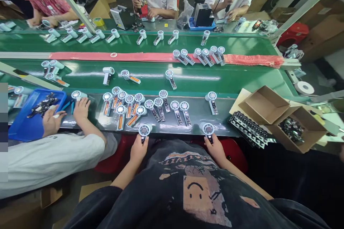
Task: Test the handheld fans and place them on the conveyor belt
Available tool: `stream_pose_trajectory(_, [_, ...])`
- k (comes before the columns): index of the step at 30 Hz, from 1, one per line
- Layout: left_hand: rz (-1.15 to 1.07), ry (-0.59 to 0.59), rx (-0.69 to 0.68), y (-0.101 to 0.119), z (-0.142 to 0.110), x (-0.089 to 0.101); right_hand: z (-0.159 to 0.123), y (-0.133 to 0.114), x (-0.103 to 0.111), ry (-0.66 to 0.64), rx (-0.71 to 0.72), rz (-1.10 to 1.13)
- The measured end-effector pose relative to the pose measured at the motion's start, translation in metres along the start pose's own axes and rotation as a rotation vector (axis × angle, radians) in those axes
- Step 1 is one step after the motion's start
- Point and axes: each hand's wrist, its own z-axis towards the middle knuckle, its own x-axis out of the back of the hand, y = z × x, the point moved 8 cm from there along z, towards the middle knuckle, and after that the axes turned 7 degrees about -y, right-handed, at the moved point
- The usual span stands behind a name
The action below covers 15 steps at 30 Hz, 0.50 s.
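Observation:
My left hand (139, 149) is closed round the handle of a small white handheld fan (144, 130), its round head up at the near edge of the bench. My right hand (215, 147) grips the handle of a second such fan (208, 129) in the same way. Just beyond them, several more fans (139, 105) lie in a loose row on the dark shelf (193, 121), some with orange strips in their open handles, some with dark circuit boards showing.
A green conveyor belt (150, 78) carries scattered fans. To my right stand two open cardboard boxes (264, 104) and a black tray of parts (248, 128). A co-worker's hands (80, 109) work at my left by a blue bin (24, 125). Three people sit opposite.

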Motion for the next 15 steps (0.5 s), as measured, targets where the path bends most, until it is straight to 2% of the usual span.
stream_pose_trajectory(7, [0.124, -0.012, -0.003, 0.001, 0.008, -0.002, 0.009, 0.002, -0.008, -0.056, -0.046, -0.13])
stream_pose_trajectory(11, [0.157, -0.087, 0.028, -0.006, 0.015, -0.003, 0.009, 0.001, -0.013, -0.075, -0.068, -0.171])
stream_pose_trajectory(15, [0.143, -0.125, 0.011, -0.002, 0.021, 0.001, 0.013, -0.009, -0.017, -0.081, -0.059, -0.17])
